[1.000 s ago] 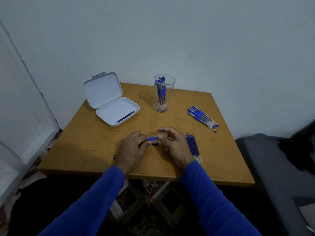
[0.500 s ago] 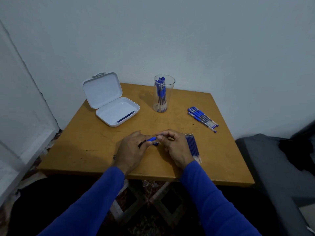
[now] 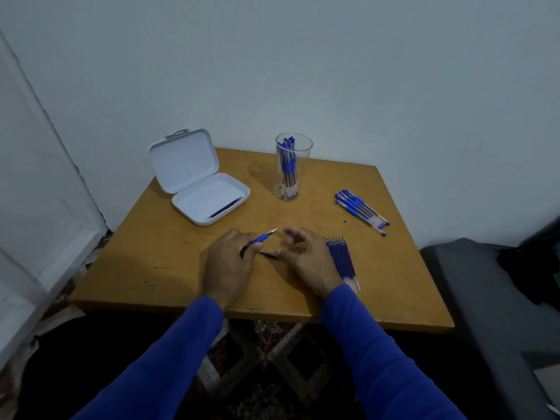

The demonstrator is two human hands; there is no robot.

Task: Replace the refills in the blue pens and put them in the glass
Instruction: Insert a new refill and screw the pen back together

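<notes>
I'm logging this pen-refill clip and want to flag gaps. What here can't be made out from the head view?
- Pen barrel: hidden inside the left hand, only the tip end shows.
- Small blue piece between the hands: too small to identify.
- Right hand: fingers curled, whether they pinch anything is unclear.
- Pens in the glass: overlapping, count unreadable.
- Refills: near ends covered by the right sleeve.

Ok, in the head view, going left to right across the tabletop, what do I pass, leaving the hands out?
White case with its lid open, then the glass holding blue pens, then the row of refills beside the right hand, then the loose pile of blue pens near the right edge.
</notes>
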